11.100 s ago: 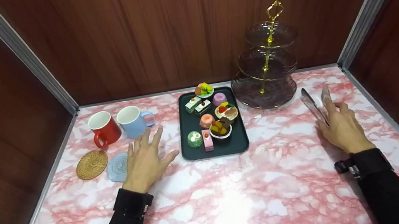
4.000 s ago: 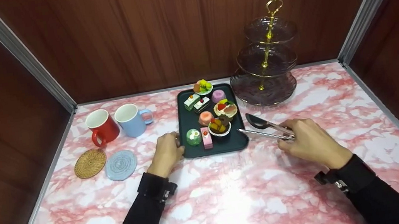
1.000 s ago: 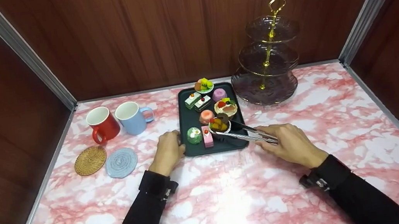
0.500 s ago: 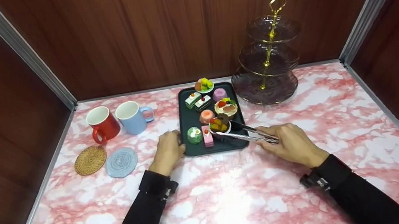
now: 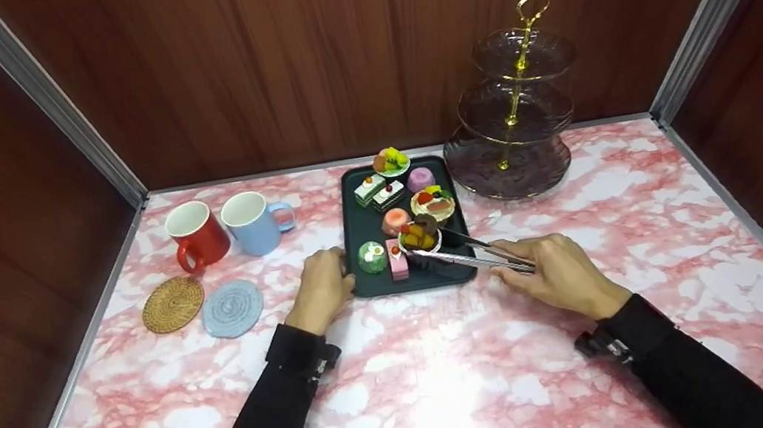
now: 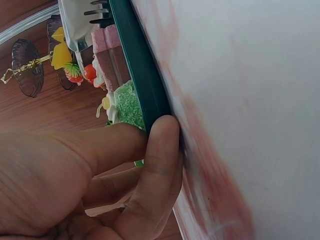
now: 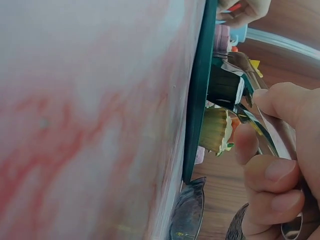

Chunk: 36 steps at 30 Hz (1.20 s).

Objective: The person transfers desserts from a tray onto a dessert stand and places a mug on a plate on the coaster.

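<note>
My left hand (image 5: 317, 290) pinches the left rim of the dark green tray (image 5: 356, 229); in the left wrist view thumb and fingers close on the tray's edge (image 6: 135, 65). My right hand (image 5: 560, 275) grips metal tongs (image 5: 470, 260), which reach left over the tray. Their tips lie on either side of a dark-cupped fruit tart (image 5: 419, 239), seen in the right wrist view as a black cup (image 7: 225, 86) between the tong arms. Beside it are a pink cake slice (image 5: 398, 265) and a green round sweet (image 5: 372, 258). A peach-coloured sweet (image 5: 396, 221) and a cream fruit tart (image 5: 432, 205) sit just behind.
Farther back on the tray are two layered cake slices (image 5: 371, 191), a purple sweet (image 5: 421, 179) and another fruit tart (image 5: 391, 162). A three-tier glass stand (image 5: 510, 170) rises behind right. Red (image 5: 203, 243) and blue (image 5: 255, 232) mugs and two coasters (image 5: 233, 309) stand left.
Earlier my left hand moved from over the coasters to the tray's rim. My right hand took up the tongs and brought them left around the dark-cupped tart. Over the last second both hands stay nearly still.
</note>
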{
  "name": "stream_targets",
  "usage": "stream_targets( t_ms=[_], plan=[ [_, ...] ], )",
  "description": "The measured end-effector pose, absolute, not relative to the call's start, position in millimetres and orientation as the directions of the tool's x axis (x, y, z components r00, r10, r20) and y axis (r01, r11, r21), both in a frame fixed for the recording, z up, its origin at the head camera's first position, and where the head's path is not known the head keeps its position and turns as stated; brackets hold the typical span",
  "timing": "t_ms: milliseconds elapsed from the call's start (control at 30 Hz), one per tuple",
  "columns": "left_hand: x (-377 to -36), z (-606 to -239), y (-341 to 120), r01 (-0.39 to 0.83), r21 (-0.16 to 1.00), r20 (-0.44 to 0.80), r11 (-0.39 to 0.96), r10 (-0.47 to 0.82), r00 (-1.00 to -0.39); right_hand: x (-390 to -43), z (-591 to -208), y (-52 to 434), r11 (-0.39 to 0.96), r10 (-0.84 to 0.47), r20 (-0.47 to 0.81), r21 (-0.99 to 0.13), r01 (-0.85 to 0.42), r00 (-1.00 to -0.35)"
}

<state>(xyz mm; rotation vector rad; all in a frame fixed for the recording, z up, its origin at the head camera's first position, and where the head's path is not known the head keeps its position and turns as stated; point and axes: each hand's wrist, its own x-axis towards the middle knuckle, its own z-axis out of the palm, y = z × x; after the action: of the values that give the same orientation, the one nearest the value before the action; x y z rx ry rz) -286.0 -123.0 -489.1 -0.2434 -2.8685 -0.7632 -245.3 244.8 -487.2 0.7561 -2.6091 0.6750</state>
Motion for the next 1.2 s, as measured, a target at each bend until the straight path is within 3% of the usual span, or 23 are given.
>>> stream_targets(
  t_ms=[867,1200],
  plan=[
    [-286.2,-488.0,-122.3,0.173,0.479,0.166,0.860,0.105,-0.981,-244.7,-474.3,250.6,0.682,-0.352,0.517,-0.430,-0.592,-0.780],
    [-286.2,-488.5,-122.4,0.170,0.480,0.170,0.861,0.100,-0.980,-249.0,-468.2,260.5,0.714,-0.293,0.572,-0.402,-0.573,-0.766]
  ],
)
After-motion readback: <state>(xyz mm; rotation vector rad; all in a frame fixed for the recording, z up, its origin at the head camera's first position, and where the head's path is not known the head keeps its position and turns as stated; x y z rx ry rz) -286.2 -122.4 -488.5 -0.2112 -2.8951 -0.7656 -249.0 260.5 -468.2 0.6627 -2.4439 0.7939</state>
